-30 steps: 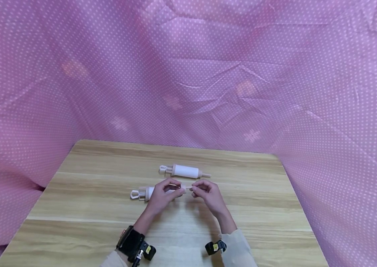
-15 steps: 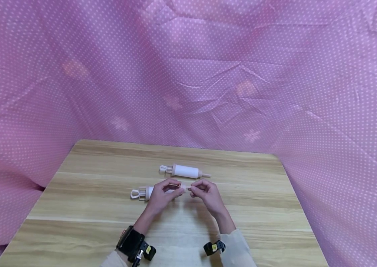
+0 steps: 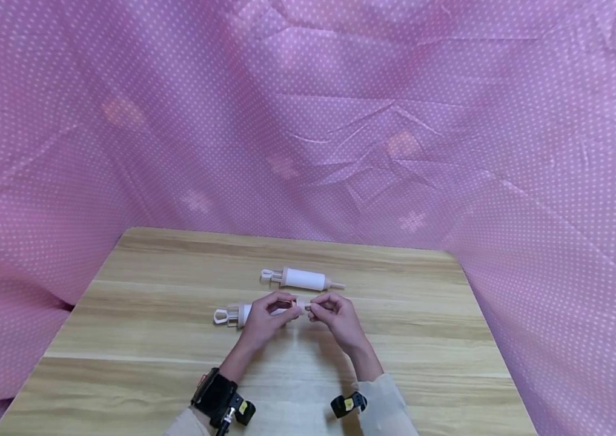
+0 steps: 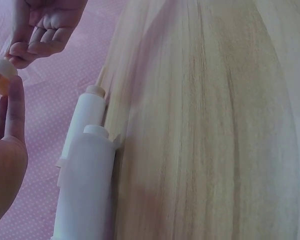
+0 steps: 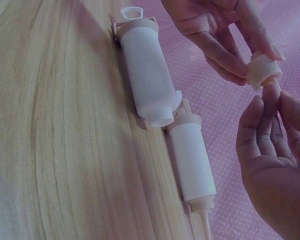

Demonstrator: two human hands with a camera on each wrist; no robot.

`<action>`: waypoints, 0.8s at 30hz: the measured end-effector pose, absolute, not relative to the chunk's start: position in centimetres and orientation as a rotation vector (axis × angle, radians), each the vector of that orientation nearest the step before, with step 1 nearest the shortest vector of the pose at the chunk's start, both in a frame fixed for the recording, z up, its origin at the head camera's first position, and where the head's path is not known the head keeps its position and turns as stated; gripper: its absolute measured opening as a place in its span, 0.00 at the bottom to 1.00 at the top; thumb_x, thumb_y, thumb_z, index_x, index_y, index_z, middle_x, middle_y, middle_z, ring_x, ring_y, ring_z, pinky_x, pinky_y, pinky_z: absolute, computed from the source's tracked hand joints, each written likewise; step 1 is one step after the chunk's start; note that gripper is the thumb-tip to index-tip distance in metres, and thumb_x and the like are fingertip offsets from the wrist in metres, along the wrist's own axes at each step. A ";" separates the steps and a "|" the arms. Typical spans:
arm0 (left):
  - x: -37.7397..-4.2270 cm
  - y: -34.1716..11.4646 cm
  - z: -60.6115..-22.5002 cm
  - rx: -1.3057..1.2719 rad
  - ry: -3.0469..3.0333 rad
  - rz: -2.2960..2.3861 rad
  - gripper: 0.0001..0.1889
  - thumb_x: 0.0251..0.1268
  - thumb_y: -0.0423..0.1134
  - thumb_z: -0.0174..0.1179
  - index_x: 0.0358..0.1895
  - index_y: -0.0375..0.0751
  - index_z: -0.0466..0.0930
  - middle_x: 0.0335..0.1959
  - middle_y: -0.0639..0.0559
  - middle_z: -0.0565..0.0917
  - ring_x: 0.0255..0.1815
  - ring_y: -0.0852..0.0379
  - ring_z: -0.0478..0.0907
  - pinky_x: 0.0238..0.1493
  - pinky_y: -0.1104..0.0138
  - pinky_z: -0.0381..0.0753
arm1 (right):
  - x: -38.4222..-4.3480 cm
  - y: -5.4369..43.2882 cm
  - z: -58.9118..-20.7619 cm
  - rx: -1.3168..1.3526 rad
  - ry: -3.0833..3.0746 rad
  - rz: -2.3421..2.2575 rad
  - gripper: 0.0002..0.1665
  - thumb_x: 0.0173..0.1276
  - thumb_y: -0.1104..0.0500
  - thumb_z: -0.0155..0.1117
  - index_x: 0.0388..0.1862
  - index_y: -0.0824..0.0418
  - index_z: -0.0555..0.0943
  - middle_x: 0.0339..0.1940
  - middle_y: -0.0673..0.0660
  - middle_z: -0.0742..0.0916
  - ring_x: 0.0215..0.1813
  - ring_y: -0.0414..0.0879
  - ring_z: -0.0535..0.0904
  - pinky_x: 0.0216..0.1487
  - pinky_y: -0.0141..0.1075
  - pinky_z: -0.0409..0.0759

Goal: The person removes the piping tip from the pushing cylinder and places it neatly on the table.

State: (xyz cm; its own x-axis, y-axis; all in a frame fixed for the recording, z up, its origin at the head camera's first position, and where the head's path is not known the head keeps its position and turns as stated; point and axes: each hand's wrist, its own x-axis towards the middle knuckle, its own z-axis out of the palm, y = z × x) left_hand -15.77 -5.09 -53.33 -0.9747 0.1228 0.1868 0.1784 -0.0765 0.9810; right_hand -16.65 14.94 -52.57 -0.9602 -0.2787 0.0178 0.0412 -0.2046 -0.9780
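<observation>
Above the table, my left hand (image 3: 265, 320) holds a small beige cap (image 5: 261, 69) between thumb and fingertips. My right hand (image 3: 342, 321) pinches a thin nozzle (image 5: 273, 81) at the cap's end; its fingertips mostly hide it. Beneath my left hand lies a syringe-like dispenser (image 5: 149, 72) with a white barrel, beige collar and loop handle. Its front end is a bare short neck (image 4: 96, 131). In the head view my left hand covers much of this barrel. Farther back lies a similar dispenser (image 3: 303, 279), with a cap and long thin nozzle on its right end.
Both dispensers lie on a wood-grain table (image 3: 177, 260), handles toward the left. A pink dotted cloth (image 3: 308, 121) hangs behind the table and along both sides. Each wrist carries a strapped-on camera, such as the right wrist's small black camera (image 3: 344, 404).
My right hand has shifted slightly left, bringing its fingertips and the nozzle closer to the cap. My left hand and both dispensers have stayed in place.
</observation>
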 end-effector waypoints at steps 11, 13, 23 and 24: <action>-15.6 -5.0 -53.3 -0.317 -2.087 -2.300 0.16 0.60 0.26 0.71 0.50 0.24 0.82 0.45 0.32 0.84 0.41 0.56 0.84 0.39 0.69 0.85 | -16.6 14.4 -52.3 -0.294 1.808 -2.278 0.02 0.71 0.73 0.62 0.41 0.71 0.79 0.31 0.53 0.88 0.36 0.42 0.84 0.43 0.35 0.85; -15.5 -5.0 -53.3 -0.310 -2.087 -2.295 0.15 0.60 0.26 0.71 0.50 0.24 0.83 0.45 0.32 0.84 0.40 0.56 0.84 0.38 0.70 0.84 | -16.6 14.4 -52.4 -0.300 1.805 -2.280 0.03 0.71 0.73 0.62 0.42 0.72 0.79 0.31 0.53 0.87 0.36 0.41 0.84 0.43 0.35 0.85; -15.7 -5.0 -53.6 -0.293 -2.122 -2.234 0.18 0.58 0.29 0.73 0.50 0.24 0.83 0.46 0.37 0.85 0.40 0.58 0.83 0.39 0.71 0.83 | -16.8 14.4 -52.6 -0.303 1.798 -2.279 0.05 0.71 0.75 0.61 0.43 0.77 0.79 0.31 0.53 0.87 0.36 0.41 0.83 0.43 0.34 0.85; -15.7 -5.0 -53.5 -0.289 -2.124 -2.231 0.18 0.58 0.29 0.74 0.50 0.24 0.83 0.46 0.37 0.85 0.40 0.58 0.83 0.39 0.71 0.83 | -16.8 14.4 -52.6 -0.305 1.800 -2.278 0.04 0.70 0.75 0.61 0.43 0.77 0.79 0.31 0.53 0.87 0.36 0.41 0.83 0.43 0.34 0.85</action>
